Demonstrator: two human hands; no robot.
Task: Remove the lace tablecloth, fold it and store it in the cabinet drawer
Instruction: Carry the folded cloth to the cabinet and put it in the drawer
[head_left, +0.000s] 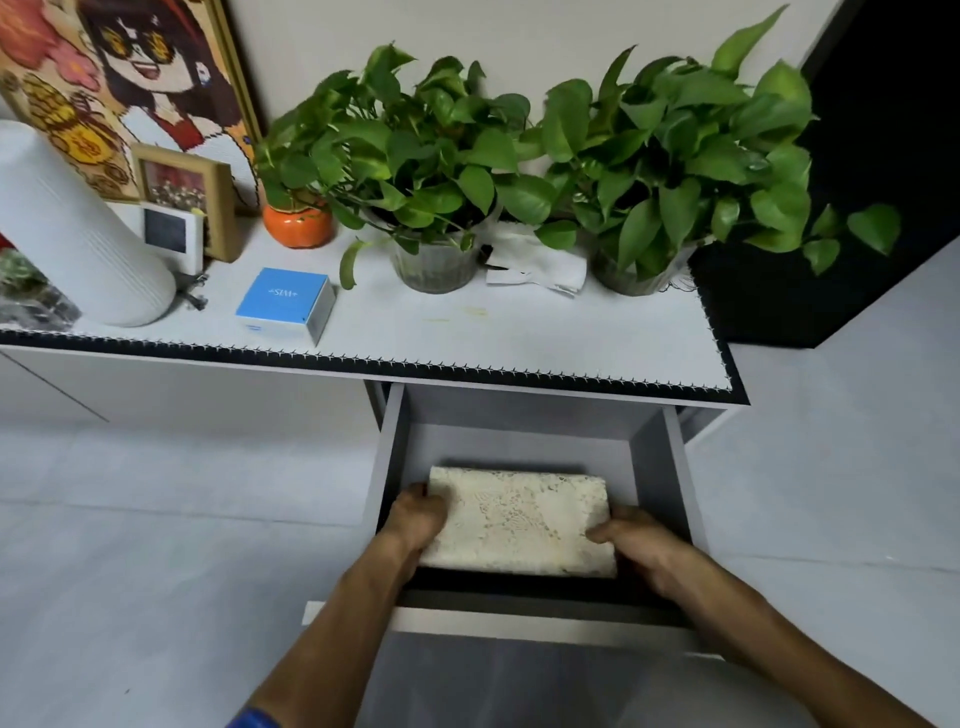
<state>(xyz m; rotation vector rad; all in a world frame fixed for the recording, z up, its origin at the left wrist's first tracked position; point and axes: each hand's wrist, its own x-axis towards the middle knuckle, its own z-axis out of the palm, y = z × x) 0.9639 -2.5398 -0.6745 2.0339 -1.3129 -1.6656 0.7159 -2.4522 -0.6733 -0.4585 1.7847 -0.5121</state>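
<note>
Cream lace tablecloth (517, 522), folded into a thick pad, sits low in frame inside the open grey cabinet drawer (655, 457); my left hand (415, 519) and right hand (641, 548) clamp its ends. I should lower it flat, then release.

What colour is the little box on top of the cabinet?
The box is light blue on top with white sides, seen clearly in the head view.

The cream lace tablecloth (519, 519) is folded into a flat rectangle, lying inside the open drawer (654, 457) at 6 o'clock
</note>
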